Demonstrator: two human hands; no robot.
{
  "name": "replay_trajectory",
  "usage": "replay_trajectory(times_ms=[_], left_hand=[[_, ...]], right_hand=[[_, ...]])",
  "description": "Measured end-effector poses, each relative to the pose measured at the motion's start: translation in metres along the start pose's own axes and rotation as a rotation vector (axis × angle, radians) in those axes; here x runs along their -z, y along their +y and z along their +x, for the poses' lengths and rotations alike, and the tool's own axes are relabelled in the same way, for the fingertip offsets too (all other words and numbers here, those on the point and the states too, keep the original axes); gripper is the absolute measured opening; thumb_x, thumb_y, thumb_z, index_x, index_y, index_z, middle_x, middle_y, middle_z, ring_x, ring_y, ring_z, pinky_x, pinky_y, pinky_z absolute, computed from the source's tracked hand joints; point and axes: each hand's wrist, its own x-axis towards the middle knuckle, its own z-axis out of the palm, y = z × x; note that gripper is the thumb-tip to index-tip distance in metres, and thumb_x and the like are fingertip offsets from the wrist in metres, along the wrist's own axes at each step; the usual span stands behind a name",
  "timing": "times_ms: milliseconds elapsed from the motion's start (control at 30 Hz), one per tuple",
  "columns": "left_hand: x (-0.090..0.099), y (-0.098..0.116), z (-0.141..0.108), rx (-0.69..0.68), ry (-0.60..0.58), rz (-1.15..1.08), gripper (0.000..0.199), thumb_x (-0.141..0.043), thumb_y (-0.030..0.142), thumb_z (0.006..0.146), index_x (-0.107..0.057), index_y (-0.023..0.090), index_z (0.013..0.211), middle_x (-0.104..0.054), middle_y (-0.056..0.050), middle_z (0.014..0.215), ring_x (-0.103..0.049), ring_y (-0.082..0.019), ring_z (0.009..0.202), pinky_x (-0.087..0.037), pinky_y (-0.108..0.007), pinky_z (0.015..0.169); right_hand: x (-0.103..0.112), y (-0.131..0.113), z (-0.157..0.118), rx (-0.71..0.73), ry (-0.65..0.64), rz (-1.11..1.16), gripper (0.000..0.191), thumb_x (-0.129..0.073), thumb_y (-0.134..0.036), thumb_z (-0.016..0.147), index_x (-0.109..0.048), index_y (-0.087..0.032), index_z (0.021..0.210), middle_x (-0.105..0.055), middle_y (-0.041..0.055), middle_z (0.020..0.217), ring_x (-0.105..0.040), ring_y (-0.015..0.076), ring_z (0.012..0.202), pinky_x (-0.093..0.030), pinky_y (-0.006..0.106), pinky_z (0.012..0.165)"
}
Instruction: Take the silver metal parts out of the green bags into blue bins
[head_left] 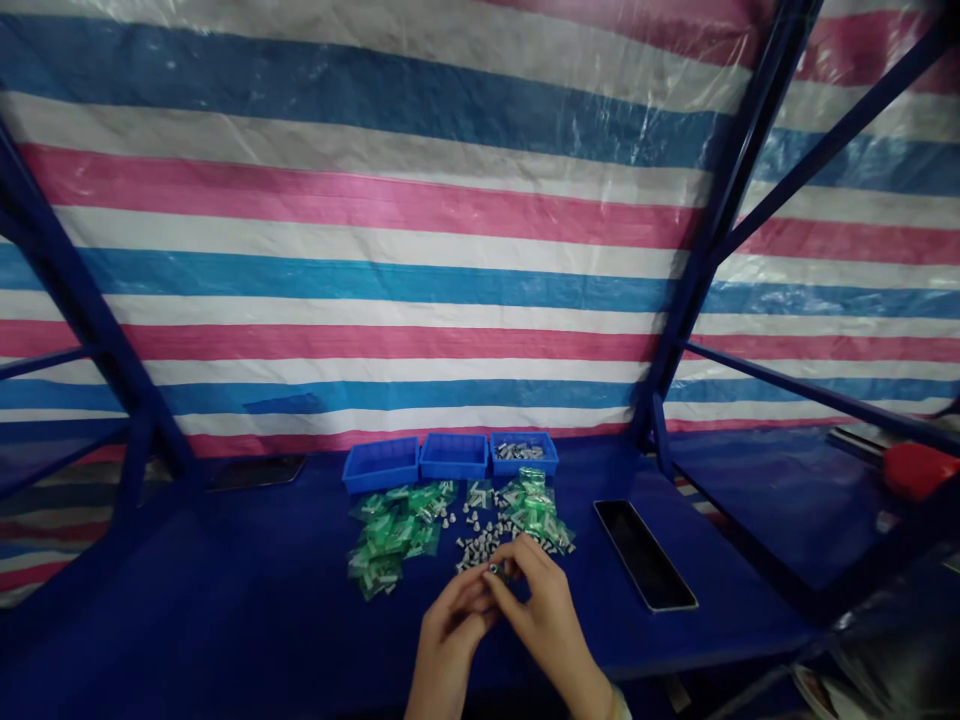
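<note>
The right hand (541,592) pinches one metal part (493,568) between thumb and fingertip; the left hand (454,612) curls against it, its hold indeterminable. Both are before one loose pile (477,549), flanked by two heaps of green bags (399,532); three trays (454,470) stand behind, one containing parts.

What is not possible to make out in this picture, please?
All in the head view:
Small part: mostly covered by the left hand and right hand.
Metal pieces: details too small.
Red object: blurred, at the right edge.
Right sleeve: cut off by the bottom edge.
</note>
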Motion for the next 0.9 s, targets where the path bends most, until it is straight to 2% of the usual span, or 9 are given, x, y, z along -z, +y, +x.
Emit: replay_trajectory(times_ms=[133,233,400,500,567,633,733,833,900], left_hand=[[0.005,-0.003,-0.001,-0.088,0.079,0.060,0.042,-0.068,0.020,0.068,-0.069,0.021,0.110,-0.069,-0.012,0.117,-0.067,-0.028,0.102,-0.052,-0.040,0.094],[0.003,-0.005,0.000,-0.215,0.125,0.157,0.040,-0.066,0.024,0.073,-0.067,0.022,0.113,-0.067,-0.010,0.120,-0.063,-0.029,0.111,-0.051,-0.038,0.098],[-0.005,-0.008,0.002,-0.394,0.057,0.411,0.031,-0.057,0.017,0.080,-0.068,0.022,0.109,-0.068,-0.010,0.116,-0.062,-0.027,0.112,-0.050,-0.037,0.099],[-0.005,-0.008,0.004,-0.554,-0.010,0.594,0.029,-0.053,0.014,0.083,-0.068,0.022,0.107,-0.069,-0.010,0.113,-0.063,-0.027,0.109,-0.052,-0.040,0.096],[-0.003,-0.007,0.007,-0.658,-0.073,0.673,0.029,-0.051,0.013,0.083,-0.067,0.021,0.106,-0.070,-0.009,0.110,-0.064,-0.026,0.107,-0.053,-0.040,0.094],[0.002,-0.004,0.009,-0.709,-0.084,0.717,0.028,-0.049,0.013,0.085,-0.066,0.021,0.106,-0.070,-0.009,0.108,-0.065,-0.024,0.105,-0.054,-0.038,0.092],[0.016,0.001,0.012,-0.710,0.028,0.798,0.027,-0.047,0.014,0.086,-0.065,0.020,0.105,-0.070,-0.009,0.108,-0.065,-0.024,0.104,-0.055,-0.036,0.090],[0.039,0.005,0.017,-0.730,0.190,0.956,0.025,-0.049,0.016,0.085,-0.066,0.021,0.104,-0.071,-0.007,0.103,-0.067,-0.023,0.099,-0.055,-0.035,0.087],[0.058,0.005,0.021,-0.765,0.284,1.080,0.025,-0.050,0.019,0.084,-0.066,0.022,0.103,-0.072,-0.006,0.100,-0.068,-0.023,0.095,-0.056,-0.034,0.082]], right_hand=[[-0.004,0.003,0.004,-0.136,0.093,0.164,0.005,-0.061,-0.023,0.084,-0.055,-0.022,0.083,-0.055,-0.0002,0.072,-0.056,0.0159,0.066,-0.048,0.026,0.063],[-0.012,0.009,0.002,-0.282,0.152,0.440,0.015,-0.067,-0.030,0.081,-0.054,-0.021,0.083,-0.060,0.0013,0.075,-0.060,0.0175,0.070,-0.050,0.027,0.065],[-0.024,0.025,-0.009,-0.535,0.149,0.970,0.030,-0.080,-0.034,0.070,-0.061,-0.021,0.089,-0.065,0.0029,0.084,-0.066,0.0197,0.079,-0.055,0.032,0.075],[-0.028,0.029,-0.013,-0.694,0.130,1.130,0.038,-0.086,-0.029,0.063,-0.066,-0.019,0.094,-0.067,0.0050,0.092,-0.067,0.0210,0.087,-0.054,0.033,0.082],[-0.031,0.030,-0.014,-0.719,0.042,1.166,0.036,-0.086,-0.027,0.063,-0.068,-0.016,0.093,-0.068,0.0055,0.088,-0.067,0.0198,0.083,-0.054,0.031,0.079],[-0.033,0.031,-0.012,-0.698,-0.038,1.177,0.031,-0.085,-0.027,0.065,-0.069,-0.016,0.090,-0.068,0.0050,0.086,-0.067,0.0183,0.080,-0.053,0.030,0.076],[-0.027,0.042,0.007,-0.602,-0.033,1.086,0.029,-0.080,-0.035,0.071,-0.069,-0.019,0.093,-0.069,0.0052,0.089,-0.066,0.0196,0.083,-0.053,0.033,0.077],[-0.006,0.062,0.048,-0.391,0.082,0.688,0.031,-0.069,-0.043,0.079,-0.070,-0.018,0.098,-0.070,0.0069,0.087,-0.065,0.0201,0.073,-0.053,0.036,0.074],[0.013,0.079,0.082,-0.240,0.176,0.338,0.031,-0.060,-0.041,0.085,-0.069,-0.017,0.102,-0.070,0.0102,0.095,-0.065,0.0232,0.081,-0.051,0.038,0.077]])
